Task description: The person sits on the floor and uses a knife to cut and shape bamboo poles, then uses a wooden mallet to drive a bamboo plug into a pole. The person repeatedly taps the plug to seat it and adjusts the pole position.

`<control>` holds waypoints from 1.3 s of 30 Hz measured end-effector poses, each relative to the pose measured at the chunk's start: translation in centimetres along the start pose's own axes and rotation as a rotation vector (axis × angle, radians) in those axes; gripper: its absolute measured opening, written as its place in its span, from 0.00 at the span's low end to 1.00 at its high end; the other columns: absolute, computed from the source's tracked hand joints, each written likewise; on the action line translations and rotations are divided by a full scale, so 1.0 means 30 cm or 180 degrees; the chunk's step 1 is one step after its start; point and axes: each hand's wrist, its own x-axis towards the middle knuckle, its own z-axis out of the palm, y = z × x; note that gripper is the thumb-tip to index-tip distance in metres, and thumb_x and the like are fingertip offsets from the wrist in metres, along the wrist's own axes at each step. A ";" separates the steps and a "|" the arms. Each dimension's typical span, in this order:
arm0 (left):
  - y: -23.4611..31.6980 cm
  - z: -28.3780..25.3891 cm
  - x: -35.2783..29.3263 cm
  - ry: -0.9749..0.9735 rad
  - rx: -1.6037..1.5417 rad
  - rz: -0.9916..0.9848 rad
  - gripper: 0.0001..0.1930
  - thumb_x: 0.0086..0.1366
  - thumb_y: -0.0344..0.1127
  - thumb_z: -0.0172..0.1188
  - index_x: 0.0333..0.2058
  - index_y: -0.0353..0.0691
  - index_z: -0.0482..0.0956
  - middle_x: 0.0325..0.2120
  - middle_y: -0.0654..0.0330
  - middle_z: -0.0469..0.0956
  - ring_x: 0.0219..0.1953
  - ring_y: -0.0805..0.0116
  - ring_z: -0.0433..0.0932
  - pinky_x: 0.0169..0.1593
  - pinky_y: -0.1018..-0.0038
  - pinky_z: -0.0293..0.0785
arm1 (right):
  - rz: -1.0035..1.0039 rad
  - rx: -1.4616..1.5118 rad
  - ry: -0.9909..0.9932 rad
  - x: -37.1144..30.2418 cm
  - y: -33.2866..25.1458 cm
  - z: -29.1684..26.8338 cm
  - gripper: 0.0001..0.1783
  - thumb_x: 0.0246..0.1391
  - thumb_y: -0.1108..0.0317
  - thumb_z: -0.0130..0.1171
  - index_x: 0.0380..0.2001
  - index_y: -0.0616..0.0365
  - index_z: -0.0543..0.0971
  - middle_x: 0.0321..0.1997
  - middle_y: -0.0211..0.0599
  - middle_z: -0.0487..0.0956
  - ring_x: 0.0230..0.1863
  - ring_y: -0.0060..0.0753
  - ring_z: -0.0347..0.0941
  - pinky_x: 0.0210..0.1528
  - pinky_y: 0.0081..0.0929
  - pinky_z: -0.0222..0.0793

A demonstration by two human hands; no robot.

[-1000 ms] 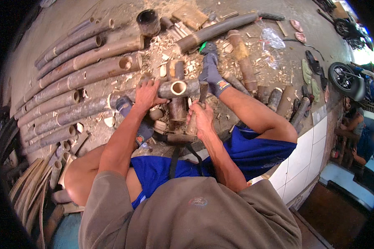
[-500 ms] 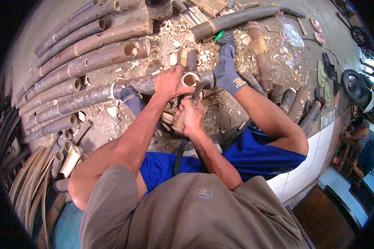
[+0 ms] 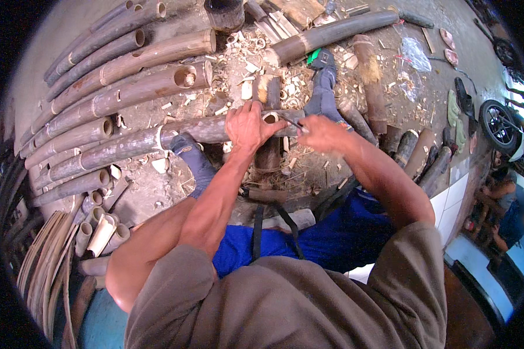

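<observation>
Head view: hands [image 3: 245, 125] grip bamboo pole [image 3: 122, 145].

Bright daylight, fisheye edges, dark vignette

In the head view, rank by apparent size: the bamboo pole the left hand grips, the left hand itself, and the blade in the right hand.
1. bamboo pole, by far the longest, running left from the hands
2. left hand
3. blade, a thin sliver; part is hidden in the right hand
</observation>
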 end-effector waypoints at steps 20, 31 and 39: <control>-0.199 0.021 -0.004 -0.0673 -0.0319 0.0295 0.27 0.55 0.49 0.68 0.51 0.43 0.78 0.41 0.49 0.83 0.44 0.44 0.83 0.47 0.54 0.78 | -0.0067 0.6946 0.0443 0.225 -0.317 0.405 0.08 0.61 0.64 0.56 0.29 0.52 0.74 0.23 0.32 0.75 0.22 0.33 0.72 0.28 0.36 0.74; -0.211 -0.091 -0.002 -0.0996 -0.0229 0.1173 0.37 0.53 0.52 0.72 0.60 0.43 0.75 0.53 0.49 0.80 0.57 0.48 0.77 0.59 0.57 0.73 | 0.0350 0.1147 0.1252 -0.018 -0.172 0.444 0.21 0.57 0.55 0.62 0.43 0.63 0.76 0.26 0.48 0.80 0.24 0.42 0.78 0.30 0.43 0.75; -0.276 0.053 -0.001 -0.0986 -0.0730 0.0331 0.29 0.57 0.53 0.65 0.56 0.47 0.82 0.48 0.51 0.84 0.53 0.50 0.82 0.58 0.59 0.76 | 0.0346 0.6469 0.0892 0.124 -0.379 0.403 0.08 0.63 0.63 0.58 0.32 0.53 0.74 0.23 0.29 0.73 0.21 0.29 0.71 0.25 0.35 0.74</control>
